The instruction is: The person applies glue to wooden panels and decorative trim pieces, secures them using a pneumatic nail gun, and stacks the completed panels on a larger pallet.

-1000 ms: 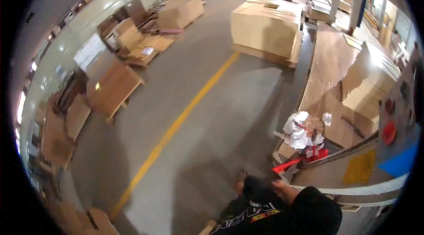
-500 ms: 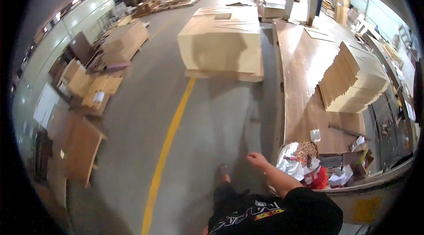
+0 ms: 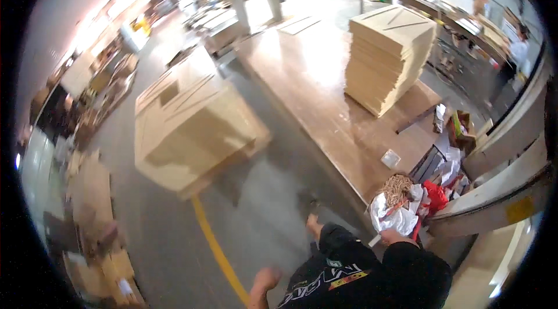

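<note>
Two hands show: the right hand (image 3: 397, 236) rests on a white bag (image 3: 390, 219) beside the low wooden platform (image 3: 325, 99), fingers' grip unclear; the left hand (image 3: 264, 281) hangs loose, empty.

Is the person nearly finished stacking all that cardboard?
Done: one tall cardboard stack stands on the long wooden platform, and a wide pile stands on the floor. In hand: nothing seems held; the left hand and right hand are blurred. Left: the white bag and twine bundle lie untouched.
</note>
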A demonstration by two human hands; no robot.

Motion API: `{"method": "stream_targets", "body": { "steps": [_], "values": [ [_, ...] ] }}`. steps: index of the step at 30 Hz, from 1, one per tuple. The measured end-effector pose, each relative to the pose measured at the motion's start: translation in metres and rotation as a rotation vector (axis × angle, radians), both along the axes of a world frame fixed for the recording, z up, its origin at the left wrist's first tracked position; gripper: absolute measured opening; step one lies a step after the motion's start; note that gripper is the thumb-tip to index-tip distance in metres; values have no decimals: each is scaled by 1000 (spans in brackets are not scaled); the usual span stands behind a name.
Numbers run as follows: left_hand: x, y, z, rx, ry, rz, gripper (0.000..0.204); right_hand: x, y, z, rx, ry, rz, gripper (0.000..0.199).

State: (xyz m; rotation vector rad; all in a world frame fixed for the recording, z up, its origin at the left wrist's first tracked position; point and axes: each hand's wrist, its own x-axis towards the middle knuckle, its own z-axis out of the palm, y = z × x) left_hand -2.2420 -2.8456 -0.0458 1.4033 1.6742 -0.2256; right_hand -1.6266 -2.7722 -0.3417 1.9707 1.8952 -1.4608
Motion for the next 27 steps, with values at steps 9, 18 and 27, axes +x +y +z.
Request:
{"method": "stream_targets", "body": {
  "steps": [9, 18, 27],
  "values": [
    [17, 378, 75, 323, -266, 193, 47, -153, 360, 131, 373, 24, -745, 38],
    [22, 602, 14, -44, -198, -303, 48, 25, 705, 345, 1099, -178, -1176, 43],
    [56, 879, 12, 19, -238, -305, 45, 157, 843, 396, 998, -694, -1693, 45]
  ]
}}
